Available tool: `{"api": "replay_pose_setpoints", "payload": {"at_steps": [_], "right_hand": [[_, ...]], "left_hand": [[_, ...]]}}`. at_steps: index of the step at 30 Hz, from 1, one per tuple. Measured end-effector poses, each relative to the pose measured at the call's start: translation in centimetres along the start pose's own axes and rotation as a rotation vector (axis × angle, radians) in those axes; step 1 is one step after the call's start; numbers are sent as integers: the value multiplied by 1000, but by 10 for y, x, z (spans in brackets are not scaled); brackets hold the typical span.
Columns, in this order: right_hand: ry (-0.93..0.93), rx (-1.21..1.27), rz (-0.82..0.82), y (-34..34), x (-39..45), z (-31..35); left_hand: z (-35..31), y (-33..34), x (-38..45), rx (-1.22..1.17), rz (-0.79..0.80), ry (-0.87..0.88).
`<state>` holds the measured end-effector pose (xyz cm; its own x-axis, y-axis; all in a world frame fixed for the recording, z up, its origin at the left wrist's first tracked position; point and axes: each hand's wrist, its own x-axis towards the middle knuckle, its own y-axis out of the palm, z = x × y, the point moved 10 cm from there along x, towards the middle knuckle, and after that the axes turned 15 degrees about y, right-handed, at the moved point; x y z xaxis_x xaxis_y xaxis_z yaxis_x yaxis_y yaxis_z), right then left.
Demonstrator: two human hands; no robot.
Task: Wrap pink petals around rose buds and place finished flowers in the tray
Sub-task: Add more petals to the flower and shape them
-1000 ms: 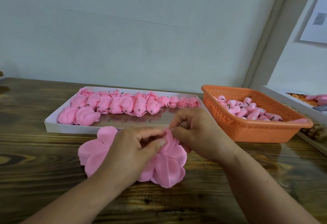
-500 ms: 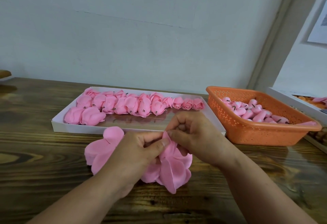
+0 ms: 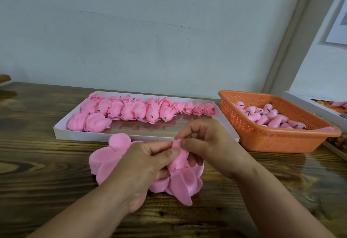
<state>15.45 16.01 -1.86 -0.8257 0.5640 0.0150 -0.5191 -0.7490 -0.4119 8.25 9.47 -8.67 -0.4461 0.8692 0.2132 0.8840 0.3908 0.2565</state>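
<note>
1. The pink petals point(image 3: 180, 177) sit in a bunch at the near middle of the table point(image 3: 47, 172), partly under my hands; more petals fan out flat to the left.
2. My left hand point(image 3: 148, 164) has its thumb and fingers clamped on the gathered top of the bunch; my right hand point(image 3: 204, 143) pinches the same top edge from the right.
3. I judge the step is peeling one petal free. I would pull slowly and hold the rest down, since the thin sheets look likely to tear or cling.
4. I cannot see a bud in either hand.
5. The white tray point(image 3: 62, 133) lies just beyond, finished flowers point(image 3: 131, 110) along its far side.
6. An orange basket point(image 3: 277, 140) of buds point(image 3: 270, 117) stands to the right.
7. Dark wood-grain table, pale wall behind.
</note>
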Motion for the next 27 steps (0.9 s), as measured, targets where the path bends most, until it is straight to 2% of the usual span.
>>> {"api": "replay_pose_setpoints", "payload": {"at_steps": [6, 9, 13, 19, 23, 27], "right_hand": [[-19, 77, -2, -3, -5, 2], [-42, 77, -53, -2, -6, 4], [-95, 138, -148, -3, -10, 6], [-72, 379, -107, -10, -11, -3], [-146, 315, -88, -13, -14, 0], [-328, -21, -31, 1, -27, 20]], "left_hand": [[0, 9, -4, -47, 80, -66], [0, 13, -6, -93, 108, -83], [-4, 14, -7, -170, 70, -74], [-5, 12, -9, -276, -21, -98], [-9, 8, -8, -342, -62, -109], [-8, 1, -8, -442, -141, -136]]}}
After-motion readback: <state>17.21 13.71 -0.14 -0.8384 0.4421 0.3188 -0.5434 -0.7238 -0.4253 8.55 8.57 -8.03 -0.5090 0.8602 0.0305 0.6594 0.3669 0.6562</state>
